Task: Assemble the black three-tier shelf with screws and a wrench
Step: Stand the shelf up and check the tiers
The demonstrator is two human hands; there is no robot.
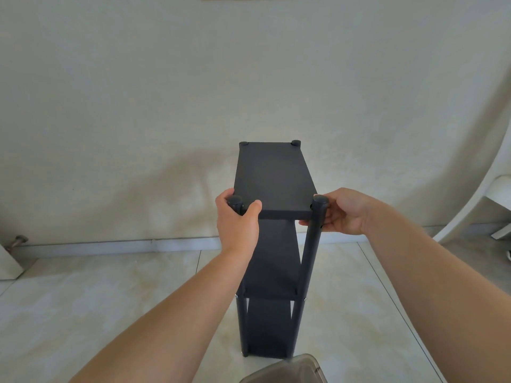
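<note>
The black three-tier shelf (272, 178) stands upright on the tiled floor, its top board facing me with round post caps at all corners. My left hand (237, 225) grips the near left post just under its cap, thumb hooked over the board's front edge. My right hand (341, 212) holds the near right post (312, 244) below the top board, fingers curled behind it. The middle and bottom boards show below, partly hidden by my left arm. No screws or wrench are in view.
A pale wall rises close behind the shelf. A clear plastic container (287, 370) sits on the floor at the bottom edge, just in front of the shelf. A white chair (500, 194) stands at the right. A door stopper (19, 240) sits at the left baseboard.
</note>
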